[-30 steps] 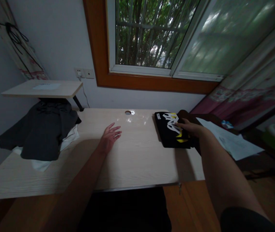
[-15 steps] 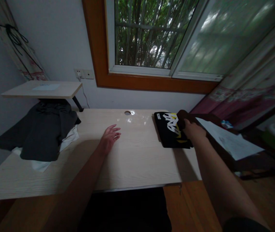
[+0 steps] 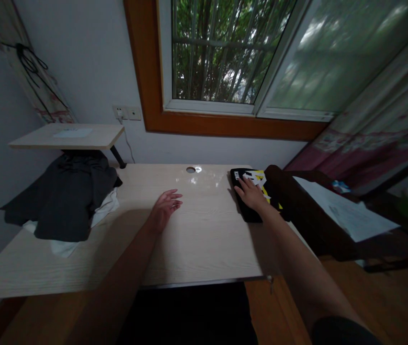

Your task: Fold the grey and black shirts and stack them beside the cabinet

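Note:
At the right end of the pale wooden desk (image 3: 197,249) lies a folded black cloth item (image 3: 244,210), seemingly a garment, with white and yellow lettering. My right hand (image 3: 251,192) rests on top of it, fingers spread over the print. Over the middle of the desk is my left hand (image 3: 164,206), its fingers loosely apart and nothing in it. A heap of dark grey clothing (image 3: 63,201) sits far to its left, with white cloth (image 3: 105,207) showing from underneath.
A small raised shelf (image 3: 99,136) stands over the back of the clothing heap. Right of the desk is a dark brown surface (image 3: 308,230) bearing a white paper sheet (image 3: 344,211). A window (image 3: 232,52) and wall sockets (image 3: 127,113) are behind the desk.
My right hand has moved left from the right edge of the folded black item onto its printed top, and its fingers have spread. The left hand has hardly moved.

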Demonstrator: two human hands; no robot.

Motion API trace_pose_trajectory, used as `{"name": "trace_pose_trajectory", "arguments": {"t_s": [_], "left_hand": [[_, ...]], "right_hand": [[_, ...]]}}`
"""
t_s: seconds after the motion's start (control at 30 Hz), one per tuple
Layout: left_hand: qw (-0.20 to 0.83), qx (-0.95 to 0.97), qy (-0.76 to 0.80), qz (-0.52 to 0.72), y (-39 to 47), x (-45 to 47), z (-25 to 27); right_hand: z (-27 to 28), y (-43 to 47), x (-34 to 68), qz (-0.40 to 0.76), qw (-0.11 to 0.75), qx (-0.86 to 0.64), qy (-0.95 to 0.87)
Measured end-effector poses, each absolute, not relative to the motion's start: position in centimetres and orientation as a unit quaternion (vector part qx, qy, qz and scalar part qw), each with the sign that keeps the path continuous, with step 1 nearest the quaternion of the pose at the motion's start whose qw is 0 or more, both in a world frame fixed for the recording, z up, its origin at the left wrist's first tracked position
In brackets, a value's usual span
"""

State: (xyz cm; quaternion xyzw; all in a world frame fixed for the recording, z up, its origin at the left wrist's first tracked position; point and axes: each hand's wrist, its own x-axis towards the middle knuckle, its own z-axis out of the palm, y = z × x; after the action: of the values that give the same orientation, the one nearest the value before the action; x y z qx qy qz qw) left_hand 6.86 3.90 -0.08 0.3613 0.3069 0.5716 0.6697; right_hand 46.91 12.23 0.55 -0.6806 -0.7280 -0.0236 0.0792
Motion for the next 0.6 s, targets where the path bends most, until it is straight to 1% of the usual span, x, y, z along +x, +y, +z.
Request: {"name": "trace_pose_trajectory", "arguments": {"t_s": [0.17,0.37,0.6], "left_hand": [[0.668,0.362,0.31,0.572,4.0,7.0,0.0],[0.664,0.361,0.317,0.573,3.7,7.2,0.4],[0.666,0.366,0.315,0.569,3.6,7.2,0.7]], "right_hand": [[0.9,12.4,48.6,-0.035,0.103,-0.701,-0.705],[1.1,12.7,50.0,-0.005,0.05,-0.726,-0.686],[1.8,11.9,48.4,-0.008,0.051,-0.729,-0.683]]}}
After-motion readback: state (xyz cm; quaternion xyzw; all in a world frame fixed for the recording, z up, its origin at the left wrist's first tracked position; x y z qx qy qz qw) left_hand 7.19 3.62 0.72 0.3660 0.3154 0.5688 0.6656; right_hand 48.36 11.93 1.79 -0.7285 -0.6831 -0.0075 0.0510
